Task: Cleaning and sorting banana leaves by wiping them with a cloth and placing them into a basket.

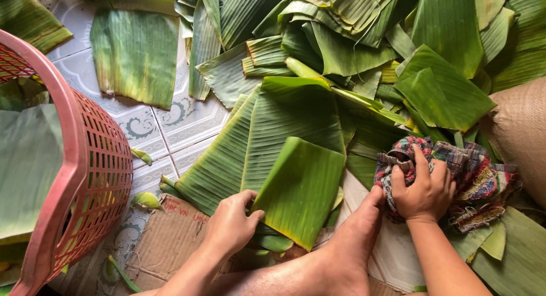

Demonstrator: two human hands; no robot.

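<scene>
A patterned tiled floor (pixel 170 125) carries the whole scene, with flattened cardboard (pixel 170 233) laid over part of it and banana leaves spread and heaped across most of the rest.

The left hand (pixel 232 222) has its fingers closed on the near left corner of a folded banana leaf piece (pixel 300 188), thumb on top, pinching the edge. That piece lies directly ahead of this hand and slightly to its right, its long axis running away from the person and tilted a little rightward, with the ribs following the same line. It rests on top of longer leaf strips (pixel 267 131) that lie along much the same direction.

The right hand (pixel 424 191) is clamped down on a bunched multicoloured checked cloth (pixel 472 182), fingers curled into the fabric. It sits well to the right of the folded piece, with the person's bare foot (pixel 352 239) between the two hands, its toes touching the cloth. So the left hand is the one on the leaf; the right is apart from it, and the cloth would have to travel leftward to meet the leaf surface.

Farther out, a loose pile of cut leaves (pixel 364 40) fills the top. A red plastic basket (pixel 85 176) holding leaves stands at the left, and a woven sack (pixel 523 131) at the right edge.
</scene>
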